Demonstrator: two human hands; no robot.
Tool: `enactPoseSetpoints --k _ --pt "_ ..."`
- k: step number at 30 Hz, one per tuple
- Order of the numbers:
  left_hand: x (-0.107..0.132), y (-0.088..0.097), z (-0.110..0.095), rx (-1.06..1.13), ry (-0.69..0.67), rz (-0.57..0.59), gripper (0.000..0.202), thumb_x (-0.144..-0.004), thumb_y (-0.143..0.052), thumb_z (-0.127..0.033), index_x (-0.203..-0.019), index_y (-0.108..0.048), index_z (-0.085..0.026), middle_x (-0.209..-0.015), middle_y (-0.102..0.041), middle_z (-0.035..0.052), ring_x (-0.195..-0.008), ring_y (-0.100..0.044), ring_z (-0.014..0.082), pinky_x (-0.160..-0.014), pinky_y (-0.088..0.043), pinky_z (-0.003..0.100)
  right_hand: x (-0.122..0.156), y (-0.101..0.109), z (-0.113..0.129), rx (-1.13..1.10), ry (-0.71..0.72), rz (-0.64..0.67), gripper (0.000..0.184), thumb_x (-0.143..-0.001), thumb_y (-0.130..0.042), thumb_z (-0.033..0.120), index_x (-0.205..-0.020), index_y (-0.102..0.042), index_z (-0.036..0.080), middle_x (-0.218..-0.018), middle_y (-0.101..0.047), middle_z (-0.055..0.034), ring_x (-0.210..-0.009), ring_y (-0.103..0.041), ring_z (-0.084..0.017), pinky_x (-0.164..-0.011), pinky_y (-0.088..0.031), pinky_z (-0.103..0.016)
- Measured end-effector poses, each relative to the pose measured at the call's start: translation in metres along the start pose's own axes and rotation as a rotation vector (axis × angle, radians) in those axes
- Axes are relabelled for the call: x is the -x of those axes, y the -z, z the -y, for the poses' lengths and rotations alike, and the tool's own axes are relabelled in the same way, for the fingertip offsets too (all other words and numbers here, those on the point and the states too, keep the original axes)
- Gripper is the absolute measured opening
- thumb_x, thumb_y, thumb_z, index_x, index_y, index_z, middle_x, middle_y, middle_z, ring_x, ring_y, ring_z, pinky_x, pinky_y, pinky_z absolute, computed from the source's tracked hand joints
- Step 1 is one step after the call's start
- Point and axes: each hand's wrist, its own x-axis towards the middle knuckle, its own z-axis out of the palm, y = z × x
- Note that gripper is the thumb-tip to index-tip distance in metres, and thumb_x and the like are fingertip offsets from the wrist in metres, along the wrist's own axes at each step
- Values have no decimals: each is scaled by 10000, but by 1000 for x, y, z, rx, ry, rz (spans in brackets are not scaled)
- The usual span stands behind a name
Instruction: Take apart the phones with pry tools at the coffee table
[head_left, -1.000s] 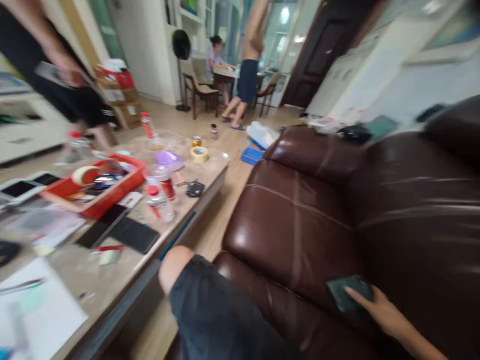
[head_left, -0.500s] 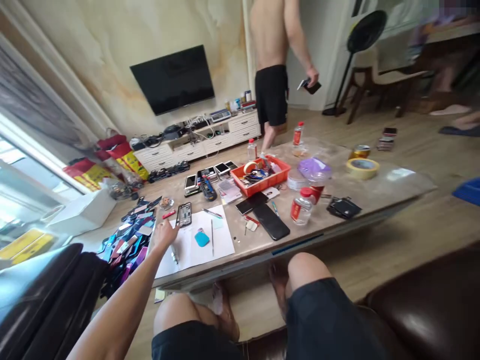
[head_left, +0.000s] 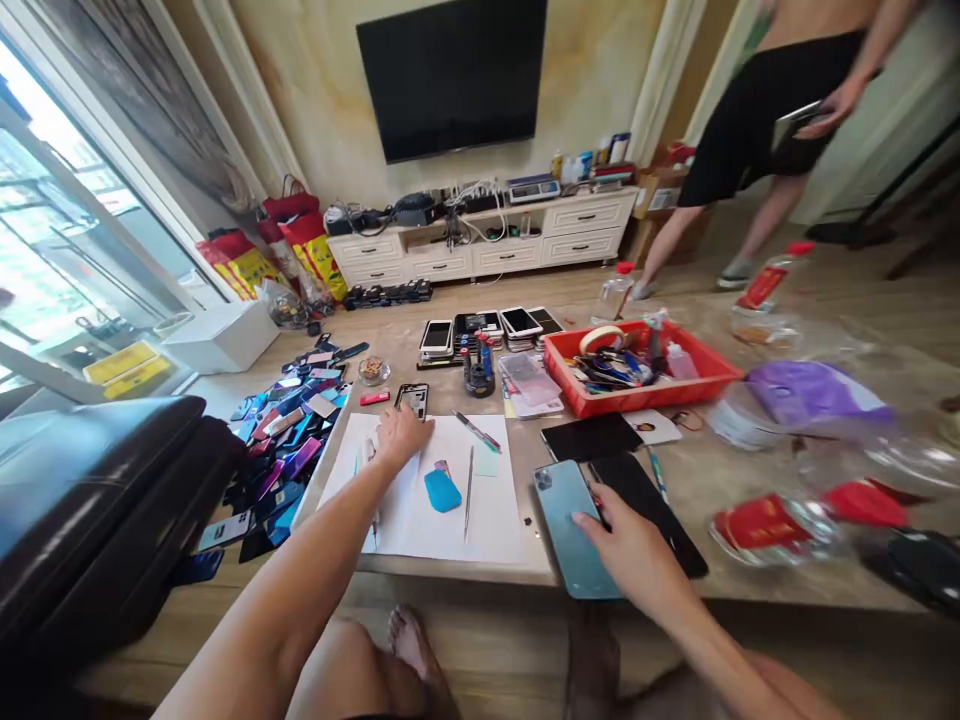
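Note:
My left hand [head_left: 401,437] lies palm down on a white paper sheet [head_left: 450,500], fingers apart, just below a bare phone frame [head_left: 412,400]. A blue rounded pad [head_left: 442,491] and a thin steel pick [head_left: 469,495] lie on the sheet. My right hand [head_left: 626,540] has its fingers over a teal triple-camera smartphone [head_left: 566,525], which rests on the table's near edge. Beside that hand lies a black smartphone [head_left: 645,505]. A small screwdriver [head_left: 476,430] lies at the sheet's top edge.
A red tray of tools [head_left: 637,372] and a row of phones [head_left: 480,330] stand beyond the sheet. Several coloured phone backs [head_left: 289,450] lie heaped by a black suitcase [head_left: 97,510]. A person [head_left: 765,110] stands at the right, holding a phone. Plastic bottles crowd the table's right end.
My view has swung further onto the table. My right hand has come into view with the phone on the table, and my left hand has lowered onto the paper. The standing person has moved right.

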Motion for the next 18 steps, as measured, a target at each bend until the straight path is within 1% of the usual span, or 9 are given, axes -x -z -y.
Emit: enactPoseSetpoints --k 1,3,5,8,10,13,15,16,18 --pt "-6 -2 -1 -5 -3 -2 588 -882 -586 -468 -1322 -519 -83 -1333 -562 278 -1306 -508 403 -1002 -457 458 -15 -12 2 24 -2 15 518 -845 -498 456 -1282 -630 211 -1153 -765 -137 -1109 -710 -363 -898 -566 -469" --pt "-14 -5 -3 -10 -10 4 541 -877 -592 -372 -1329 -509 -87 -1335 -538 270 -1291 -503 397 -1003 -454 453 -34 -31 1 -13 -11 44 533 -854 -494 461 -1312 -622 221 -1198 -755 -127 -1153 -698 -344 -930 -559 -454" --pt "-16 -6 -6 -3 -14 19 493 -882 -563 -274 -1331 -507 -76 -1315 -529 272 -1261 -516 393 -994 -456 453 -40 -41 -3 -94 -38 58 575 -856 -500 498 -1337 -615 205 -1206 -752 -132 -1158 -701 -321 -941 -566 -426" --pt "-13 -6 -12 43 -24 36 497 -901 -463 -137 -1394 -474 -75 -1312 -520 280 -1257 -518 391 -991 -461 464 -39 -45 -6 -128 -81 61 624 -845 -495 533 -1341 -628 177 -1132 -772 -131 -1068 -739 -299 -900 -592 -387" --pt "-14 -7 -14 107 -29 39 501 -921 -387 -91 -1414 -475 -93 -1328 -523 278 -1282 -506 390 -1014 -453 488 -37 -43 -4 -88 -88 66 634 -838 -484 548 -1326 -649 179 -1122 -774 -117 -1012 -754 -283 -879 -604 -374" --pt "-24 0 -6 258 -9 49 431 -920 -380 -58 -1300 -580 -99 -1281 -582 264 -1282 -527 387 -1063 -425 527 -37 -33 6 48 -29 40 572 -819 -484 559 -1222 -732 237 -1222 -750 -86 -978 -761 -278 -893 -607 -394" --pt "-29 13 5 394 19 54 376 -893 -435 -38 -1207 -634 -99 -1195 -644 244 -1253 -566 383 -1089 -407 546 -33 -21 20 92 28 16 514 -806 -500 572 -1123 -780 281 -1278 -730 -55 -980 -760 -284 -862 -618 -394" --pt "-29 21 10 474 31 51 351 -884 -460 -41 -1174 -648 -103 -1158 -669 229 -1237 -585 377 -1095 -409 547 -30 -13 28 74 41 17 497 -797 -519 588 -1083 -796 289 -1272 -734 -50 -994 -756 -289 -841 -625 -382" --pt "-18 41 21 667 34 39 321 -897 -485 -84 -1172 -647 -121 -1139 -701 186 -1206 -623 344 -1078 -454 511 -17 6 48 -42 38 71 468 -789 -574 611 -1034 -812 292 -1173 -773 -66 -1010 -753 -298 -807 -633 -355"
